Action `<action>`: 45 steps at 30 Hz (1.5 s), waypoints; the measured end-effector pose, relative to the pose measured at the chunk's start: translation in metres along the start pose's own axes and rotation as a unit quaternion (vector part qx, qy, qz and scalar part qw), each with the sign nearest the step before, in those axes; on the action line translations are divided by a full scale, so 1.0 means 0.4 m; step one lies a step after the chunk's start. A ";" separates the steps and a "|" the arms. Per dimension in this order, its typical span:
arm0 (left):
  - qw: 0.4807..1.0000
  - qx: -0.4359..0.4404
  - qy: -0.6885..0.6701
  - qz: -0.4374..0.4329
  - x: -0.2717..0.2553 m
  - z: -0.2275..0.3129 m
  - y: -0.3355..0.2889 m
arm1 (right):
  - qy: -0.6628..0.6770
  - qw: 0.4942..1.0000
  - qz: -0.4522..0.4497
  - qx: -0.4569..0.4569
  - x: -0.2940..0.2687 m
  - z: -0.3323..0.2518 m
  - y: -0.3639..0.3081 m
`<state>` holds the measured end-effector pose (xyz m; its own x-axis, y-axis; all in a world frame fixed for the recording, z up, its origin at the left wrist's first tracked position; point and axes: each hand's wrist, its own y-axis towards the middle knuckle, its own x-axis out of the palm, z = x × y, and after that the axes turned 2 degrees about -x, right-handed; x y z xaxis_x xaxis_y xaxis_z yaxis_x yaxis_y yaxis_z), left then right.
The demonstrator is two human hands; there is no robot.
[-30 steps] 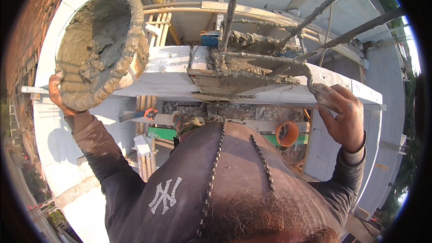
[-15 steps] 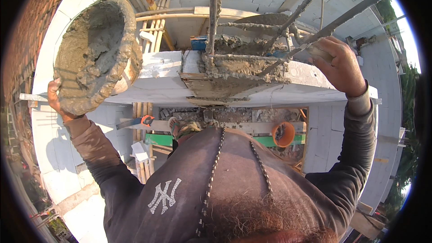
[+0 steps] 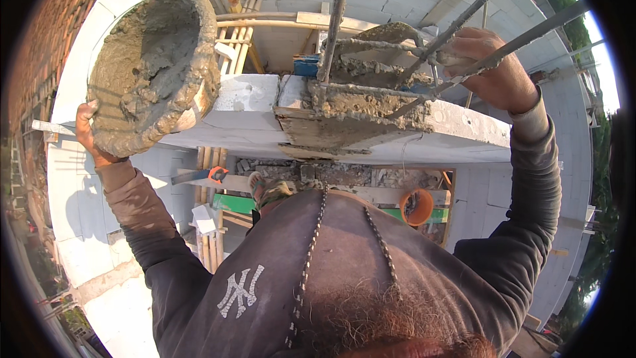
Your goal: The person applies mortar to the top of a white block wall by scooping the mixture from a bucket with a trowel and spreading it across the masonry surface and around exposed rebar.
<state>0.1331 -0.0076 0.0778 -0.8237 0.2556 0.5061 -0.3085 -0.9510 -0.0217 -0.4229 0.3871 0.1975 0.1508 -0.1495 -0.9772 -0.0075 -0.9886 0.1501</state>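
My left hand (image 3: 93, 131) grips the lower left rim of a bucket (image 3: 207, 50) thickly caked with grey mortar. The bucket is tilted so its mouth faces me, and wet mortar (image 3: 149, 86) lies inside. Beyond the slanting steel bars, my right hand (image 3: 487, 66) is closed round a trowel, its handle mostly covered by the fingers. The trowel's blade (image 3: 391, 32) is smeared with mortar and tilted over a mortar-filled gap (image 3: 361, 69) in the top of the white block wall (image 3: 248, 93). Mortar crusts the gap's near edge.
Steel bars (image 3: 338, 16) rise from the gap, with others slanting to the right. Bamboo poles (image 3: 242, 36) stand behind the wall. Below are a handsaw (image 3: 192, 177), an orange bucket (image 3: 417, 207) and a green board (image 3: 233, 203). A tiled roof (image 3: 73, 10) lies at left.
The trowel's blade has tipped up from nearly flat, and my right hand has turned and shifted slightly left and up. The view has shifted a little; my left hand still holds the bucket.
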 end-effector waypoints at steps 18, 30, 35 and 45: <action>0.999 -0.030 0.021 0.019 0.053 0.012 -0.041 | 0.039 0.978 -0.002 0.205 0.021 -0.186 -0.295; 0.998 -0.066 0.009 -0.003 0.040 0.008 -0.038 | -0.128 0.983 -0.033 0.125 0.081 -0.265 -0.164; 0.996 -0.092 -0.006 -0.022 -0.022 0.010 -0.019 | -0.090 0.984 -0.057 0.141 0.085 -0.271 -0.157; 0.997 -0.007 0.048 0.056 -0.043 -0.019 -0.031 | -0.029 0.983 -0.061 0.172 0.101 -0.293 -0.122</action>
<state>0.1473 0.0009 0.0630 -0.8947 0.1648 0.4151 -0.2184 -0.9722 -0.0849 -0.3004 0.4313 0.1682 0.1156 -0.0204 -0.9931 -0.3285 -0.9443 -0.0189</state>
